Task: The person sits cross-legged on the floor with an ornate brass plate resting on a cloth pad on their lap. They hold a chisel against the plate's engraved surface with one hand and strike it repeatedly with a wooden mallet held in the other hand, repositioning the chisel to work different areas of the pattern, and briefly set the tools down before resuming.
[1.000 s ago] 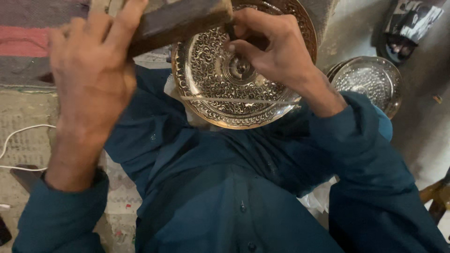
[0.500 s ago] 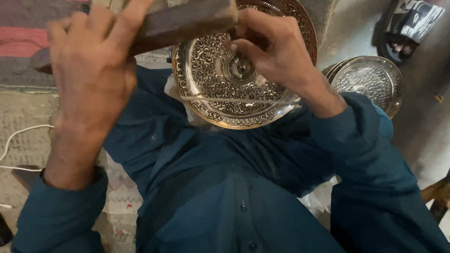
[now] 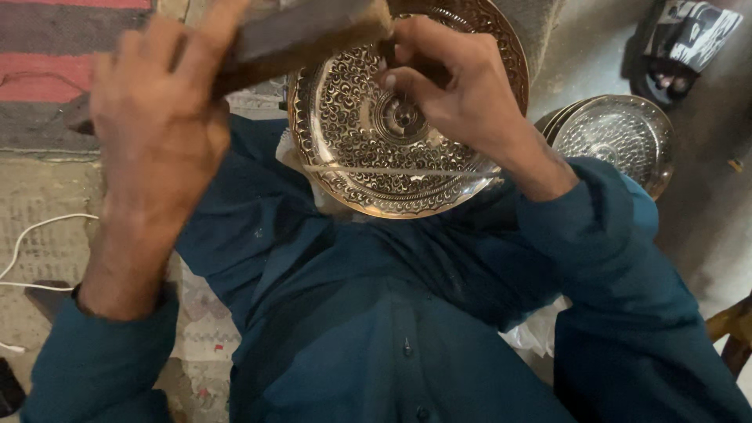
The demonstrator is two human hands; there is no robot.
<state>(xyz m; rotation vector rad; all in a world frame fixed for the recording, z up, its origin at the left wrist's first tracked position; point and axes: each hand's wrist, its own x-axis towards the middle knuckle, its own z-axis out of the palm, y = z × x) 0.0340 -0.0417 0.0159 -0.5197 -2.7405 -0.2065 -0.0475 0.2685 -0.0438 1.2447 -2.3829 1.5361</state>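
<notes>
Left hand (image 3: 160,125) grips one wooden block (image 3: 301,35); right hand (image 3: 462,94) pinches one punch (image 3: 389,52) over one engraved tray (image 3: 368,157).

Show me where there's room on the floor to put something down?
Bare grey floor lies right of the stacked silver plates, below the dark sandal. On the left, the pale mat is mostly free above the white cable. The middle is crowded: left hand holds a wooden block, right hand works over the engraved brass plate.
</notes>
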